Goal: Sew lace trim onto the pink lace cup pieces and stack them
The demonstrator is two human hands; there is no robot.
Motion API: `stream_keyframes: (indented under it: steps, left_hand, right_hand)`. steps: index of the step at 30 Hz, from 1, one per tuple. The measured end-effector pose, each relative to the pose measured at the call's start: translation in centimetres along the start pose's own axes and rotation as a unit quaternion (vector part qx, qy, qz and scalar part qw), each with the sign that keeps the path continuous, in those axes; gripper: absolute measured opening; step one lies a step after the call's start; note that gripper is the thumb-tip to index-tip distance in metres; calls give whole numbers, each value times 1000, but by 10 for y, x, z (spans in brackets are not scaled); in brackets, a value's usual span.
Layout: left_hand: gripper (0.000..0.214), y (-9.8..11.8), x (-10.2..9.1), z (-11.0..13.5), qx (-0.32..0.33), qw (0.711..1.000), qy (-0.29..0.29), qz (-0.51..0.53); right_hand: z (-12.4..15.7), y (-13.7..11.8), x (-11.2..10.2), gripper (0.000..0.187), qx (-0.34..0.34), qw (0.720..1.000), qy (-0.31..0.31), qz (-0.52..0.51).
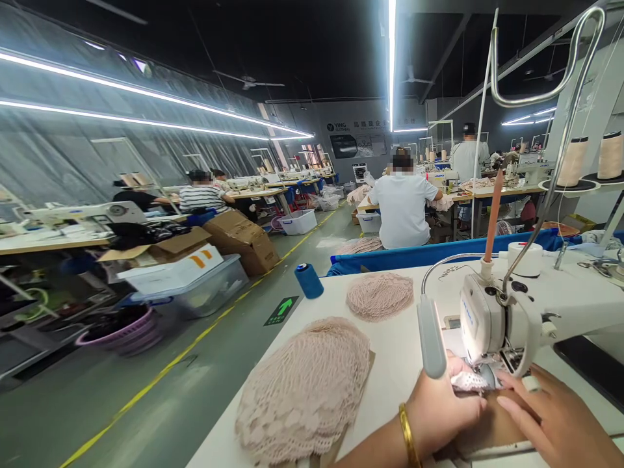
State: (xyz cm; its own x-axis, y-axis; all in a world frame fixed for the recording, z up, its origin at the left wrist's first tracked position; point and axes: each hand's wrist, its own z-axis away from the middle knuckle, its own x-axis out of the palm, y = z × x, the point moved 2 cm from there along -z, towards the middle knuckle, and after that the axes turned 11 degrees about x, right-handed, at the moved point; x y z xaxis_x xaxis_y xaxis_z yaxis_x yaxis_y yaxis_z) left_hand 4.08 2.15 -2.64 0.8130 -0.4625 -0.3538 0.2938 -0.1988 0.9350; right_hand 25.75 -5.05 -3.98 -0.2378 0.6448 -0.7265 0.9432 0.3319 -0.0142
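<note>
Under the head of a white sewing machine (480, 318), my two hands meet at a small piece of pale lace fabric (468, 381). My left hand (441, 403), with a gold bangle at the wrist, pinches the fabric's left side between thumb and fingers. My right hand (541, 409), wearing a ring, rests by the presser foot with its fingertips at the fabric's right edge; whether it grips is hard to see. The needle area is partly hidden by the machine head. Left of the hands lies a large stack of beige lace pieces (305, 390), with a smaller lace stack (380, 296) behind it.
A blue thread cone (309, 281) stands at the table's left edge. A grey lamp head (431, 338) hangs close above my left hand. A black phone-like slab (592, 370) lies at the right. Ahead, a person in a white shirt (403, 205) sits at another machine.
</note>
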Motion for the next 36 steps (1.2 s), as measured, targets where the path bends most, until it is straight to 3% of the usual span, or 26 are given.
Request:
stream_keyframes:
  steps: [3,8,10,15,21,28,32,36]
  left_hand:
    - [12,-4,2,-1,21,1000,-5,11]
    - [7,-5,1,-2,49,999,-15,8]
    - [9,-3,2,-1,54,998,-17,-2]
    - [20,3,9,2,65,997,-9,-46]
    - [10,-2,10,2,103,988,2,-111]
    - [11,-2,6,4,140,984,0,-109]
    - [11,1,3,9,216,967,8,-133]
    - [10,0,2,8,196,973,6,-120]
  right_hand:
    - [6,-6,13,33,3,999,-24,-36]
    - [9,-7,28,25,100,980,-111,-129]
    - [8,-9,30,25,107,977,-125,-139]
    - [7,-12,29,31,93,980,-109,-135]
    - [4,-14,27,26,98,980,-98,-140]
    - [-4,-17,17,27,87,981,-84,-152]
    - [1,-21,18,27,120,970,-108,-181]
    - [3,-21,19,28,159,958,-115,-211]
